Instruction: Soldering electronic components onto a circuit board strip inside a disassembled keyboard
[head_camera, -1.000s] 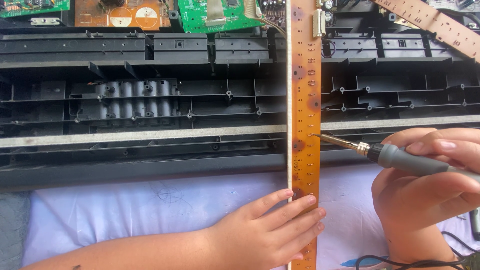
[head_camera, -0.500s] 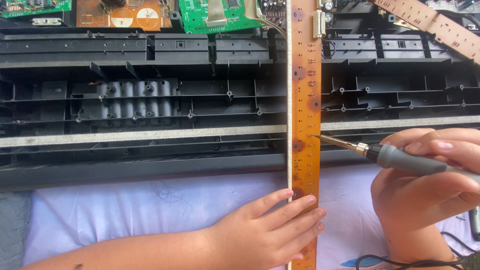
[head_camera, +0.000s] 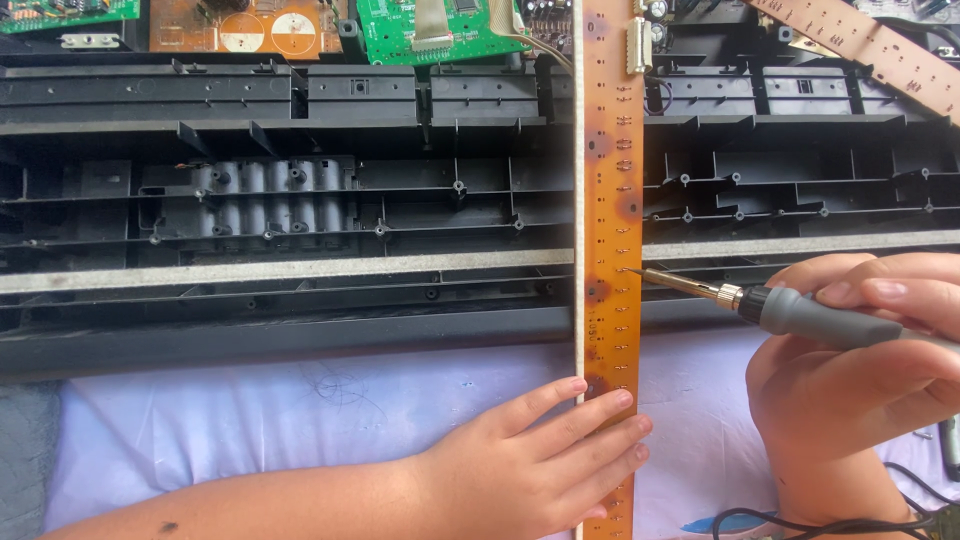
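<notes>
While the left hand lies flat on the pale cloth at the near edge of the worktop, its fingers are slightly fanned and pressed onto the lower end of the long orange circuit strip, pinning it down. Strip runs straight from near edge to far edge, crossing over the black plastic chassis and its grey felt band.

Right hand sits at the right edge, fingers curled together around the grey grip of a soldering iron, pen-style. Metal tip points left and touches the strip's right side, about level with the felt band, on a row of small solder points. A black cord loops on the cloth below that wrist.

Chassis fills the middle of the worktop, ribbed, with a block of grey cylindrical pegs left of centre. Along the far edge: green board with a grey ribbon cable, brown board with two round pale pads to its left, another green board at the far-left corner. Second brown strip lies diagonally at the far-right corner.
</notes>
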